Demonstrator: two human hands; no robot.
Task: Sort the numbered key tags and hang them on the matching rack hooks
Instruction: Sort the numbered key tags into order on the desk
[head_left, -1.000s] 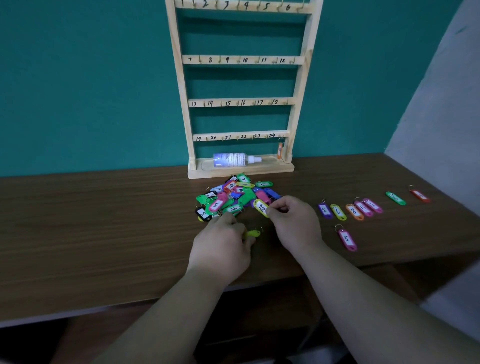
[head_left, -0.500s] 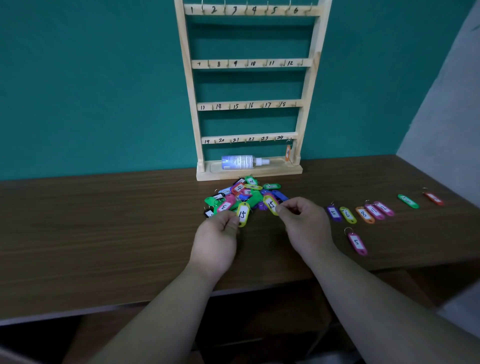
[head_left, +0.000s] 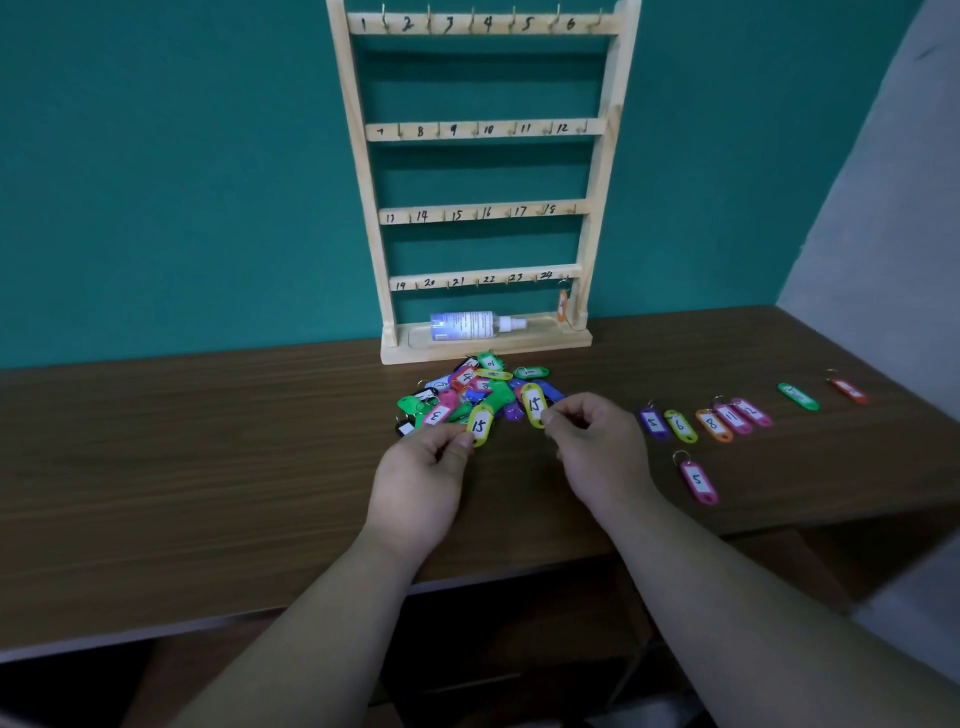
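Head view: holding two tags up just in front of the rack (head_left: 488, 130) base, over the pile (head_left: 467, 389) on the bench (head_left: 208, 467). Pinching the left yellow tag (head_left: 479, 425), marked 15, in the fingers of the left hand (head_left: 415, 483); pinching the right yellow tag (head_left: 534, 405), apparently 15 too, in the fingers of the right hand (head_left: 597, 452). Best to square both labels to the eye and confirm the digits, then place them in number order in the sorted row (head_left: 711, 423) right of the rack, without dragging neighbours from the pile.
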